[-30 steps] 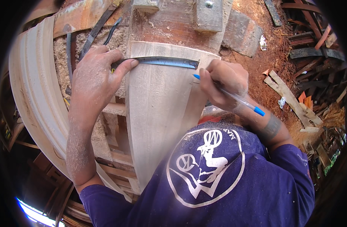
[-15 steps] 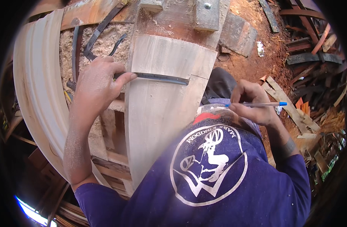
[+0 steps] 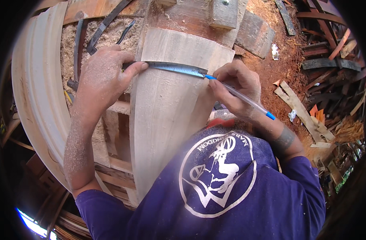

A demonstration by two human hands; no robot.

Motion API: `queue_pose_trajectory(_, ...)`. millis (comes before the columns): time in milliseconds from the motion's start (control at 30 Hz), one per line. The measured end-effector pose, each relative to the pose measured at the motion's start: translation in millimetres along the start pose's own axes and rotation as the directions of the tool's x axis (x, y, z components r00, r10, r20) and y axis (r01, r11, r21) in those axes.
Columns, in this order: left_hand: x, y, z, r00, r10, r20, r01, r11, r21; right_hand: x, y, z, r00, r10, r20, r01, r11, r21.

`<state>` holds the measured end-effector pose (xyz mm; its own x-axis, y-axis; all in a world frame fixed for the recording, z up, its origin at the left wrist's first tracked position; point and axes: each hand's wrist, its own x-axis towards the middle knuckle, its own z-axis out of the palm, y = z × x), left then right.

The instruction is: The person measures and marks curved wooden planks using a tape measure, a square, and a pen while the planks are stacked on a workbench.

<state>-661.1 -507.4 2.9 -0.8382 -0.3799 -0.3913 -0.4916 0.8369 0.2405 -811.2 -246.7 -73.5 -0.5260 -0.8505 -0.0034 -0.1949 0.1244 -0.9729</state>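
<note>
Tape (image 3: 175, 68) between both hands (image 3: 98, 76) (image 3: 242, 85), across board (image 3: 163, 116)

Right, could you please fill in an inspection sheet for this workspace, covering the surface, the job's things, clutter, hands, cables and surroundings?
Surface: pale wooden board, dusty, with curved edges.
Job's things: tape measure laid across the board; pen with blue ends, its tip at the tape's right end.
Clutter: sawdust beyond the left hand; heaped strips at far right.
Hands: the left, dusty, pinches the tape near the board's left edge; the right hand grips the pen.
Cables: nothing seen.
Surroundings: long curved wooden piece at left; reddish-brown ground at right.
</note>
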Motion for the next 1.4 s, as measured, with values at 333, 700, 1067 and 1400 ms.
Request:
queue_pose_trajectory(333,4.6,-0.2,3.4,0.999,0.002,-0.042,-0.002,1.000,-0.003,5.5,1.4,-4.6,0.996,-0.071,0.056,0.075,0.994,-0.077)
queue_pose_trajectory(700,2.4,-3.0,1.1,1.000,0.006,-0.008,-0.005,0.999,0.044,7.8,0.1,-0.6,0.993,-0.117,0.032,0.119,0.988,-0.102)
queue_pose_trajectory(1067,-1.3,-3.8,5.3,0.999,0.014,-0.033,-0.014,1.000,0.004,9.7,6.4,4.3,0.960,-0.275,0.045,0.278,0.950,-0.139)
queue_pose_trajectory(1400,-0.7,-7.1,8.7,0.997,0.058,-0.059,-0.053,0.996,0.072,8.7,10.7,7.6,0.955,-0.295,0.024,0.294,0.936,-0.192)
